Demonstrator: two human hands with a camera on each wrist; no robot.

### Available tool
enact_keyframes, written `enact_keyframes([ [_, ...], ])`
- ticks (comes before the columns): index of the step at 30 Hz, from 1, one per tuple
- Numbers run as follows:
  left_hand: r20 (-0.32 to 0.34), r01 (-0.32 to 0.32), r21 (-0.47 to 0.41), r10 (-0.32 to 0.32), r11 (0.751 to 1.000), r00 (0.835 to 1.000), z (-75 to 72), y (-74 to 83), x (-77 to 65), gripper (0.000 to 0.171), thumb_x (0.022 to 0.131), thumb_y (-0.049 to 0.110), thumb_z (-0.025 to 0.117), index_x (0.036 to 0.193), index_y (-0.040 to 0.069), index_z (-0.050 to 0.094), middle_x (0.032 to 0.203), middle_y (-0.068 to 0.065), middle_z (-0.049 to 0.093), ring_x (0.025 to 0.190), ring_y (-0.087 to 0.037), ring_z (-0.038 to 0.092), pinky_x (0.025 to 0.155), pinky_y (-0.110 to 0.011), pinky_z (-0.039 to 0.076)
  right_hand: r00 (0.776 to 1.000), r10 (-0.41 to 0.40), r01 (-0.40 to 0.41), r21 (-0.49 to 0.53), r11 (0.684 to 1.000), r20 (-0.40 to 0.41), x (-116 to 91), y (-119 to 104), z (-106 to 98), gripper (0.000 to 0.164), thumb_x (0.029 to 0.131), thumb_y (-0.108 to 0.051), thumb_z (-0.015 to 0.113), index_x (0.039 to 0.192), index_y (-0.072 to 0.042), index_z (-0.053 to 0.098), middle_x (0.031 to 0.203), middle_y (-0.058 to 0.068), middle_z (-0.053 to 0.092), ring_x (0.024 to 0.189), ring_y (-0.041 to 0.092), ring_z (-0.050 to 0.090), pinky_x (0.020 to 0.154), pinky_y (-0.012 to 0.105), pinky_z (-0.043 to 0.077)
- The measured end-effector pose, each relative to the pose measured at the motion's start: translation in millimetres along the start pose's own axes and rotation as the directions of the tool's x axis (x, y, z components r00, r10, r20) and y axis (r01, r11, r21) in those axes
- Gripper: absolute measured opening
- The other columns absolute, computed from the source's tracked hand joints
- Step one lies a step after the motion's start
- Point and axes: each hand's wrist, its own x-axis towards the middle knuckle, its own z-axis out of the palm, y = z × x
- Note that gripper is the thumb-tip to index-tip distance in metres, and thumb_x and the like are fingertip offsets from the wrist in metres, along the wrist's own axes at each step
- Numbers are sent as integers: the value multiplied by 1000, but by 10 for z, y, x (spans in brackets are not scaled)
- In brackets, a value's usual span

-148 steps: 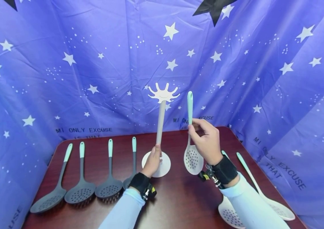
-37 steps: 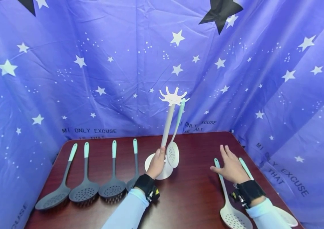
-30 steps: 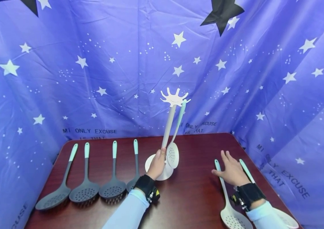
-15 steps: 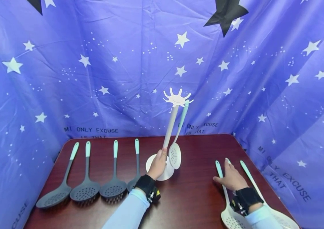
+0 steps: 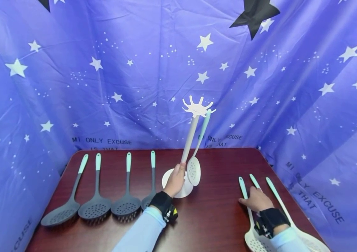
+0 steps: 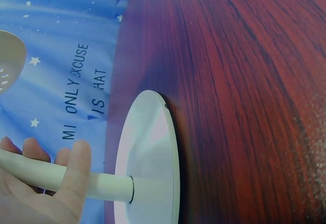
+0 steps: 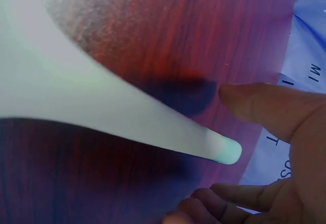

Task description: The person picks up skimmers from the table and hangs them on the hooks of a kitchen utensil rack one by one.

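My left hand (image 5: 175, 181) grips the lower pole of a white utensil stand (image 5: 190, 138), just above its round base (image 6: 145, 152). A white skimmer (image 5: 193, 171) with a mint handle hangs from a right-hand hook of the stand's crown. On the right, my right hand (image 5: 258, 200) is low over the middle one of three pale utensils. In the right wrist view its thumb (image 7: 254, 104) and fingers stand apart on either side of that utensil's mint-tipped handle (image 7: 228, 150). A perforated pale skimmer (image 5: 255, 240) lies to its left, another pale utensil (image 5: 282, 203) to its right.
Several dark grey skimmers with mint handles, such as the leftmost grey skimmer (image 5: 61, 212), lie in a row on the left. The dark red wooden table (image 5: 210, 224) ends at a blue star-printed curtain (image 5: 153, 77).
Since the earliest frame, the white skimmer has gone from my right hand onto the stand. My right hand then moved right and lowered over the middle pale utensil. My left hand keeps its grip.
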Motion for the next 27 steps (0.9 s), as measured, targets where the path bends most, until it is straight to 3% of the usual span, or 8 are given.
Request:
enact_keyframes([
  [5,-2,5,12,-5,1000,1000,6,-9,17,58,110,59,23,97,9,50,87,-7,52,80,-21,60,81,-38,56,999,-37,37,6,999,-23,3,8,42,65,85,-35,82,122,13,59,107,32,66,98,46,65,86,59,53],
  [9,-2,9,14,-9,1000,1000,-1,-1,15,58,110,59,24,97,9,50,86,-7,52,77,-19,58,79,-38,55,994,-80,83,30,996,-75,17,34,83,47,85,-24,82,113,9,64,93,21,68,84,36,66,77,54,54],
  [13,5,11,8,-11,1000,1000,-2,0,17,58,110,59,25,98,9,50,86,-7,52,76,-19,59,80,-38,56,993,-70,75,51,996,-96,27,48,104,34,86,-19,80,104,5,65,83,13,66,72,27,62,68,46,52],
  [21,8,11,11,-11,1000,1000,-7,6,23,57,110,59,25,96,9,49,84,-6,51,76,-20,59,80,-38,57,997,-55,63,168,984,-56,3,-30,133,30,89,-11,75,109,7,62,79,12,65,56,20,60,52,36,53],
  [25,4,14,11,-14,1000,1000,-5,-2,13,57,110,59,25,95,10,49,84,-6,51,77,-22,60,80,-38,56,996,-80,86,218,972,-41,-34,-138,162,28,89,-8,75,111,5,64,79,9,64,56,19,59,47,34,52],
  [27,1,11,4,-11,1000,1000,3,-20,-5,58,110,59,25,95,9,49,84,-6,51,78,-22,60,80,-38,56,994,-95,103,196,975,-48,-56,-195,183,26,88,-9,76,109,3,66,80,8,65,59,19,59,49,35,51],
])
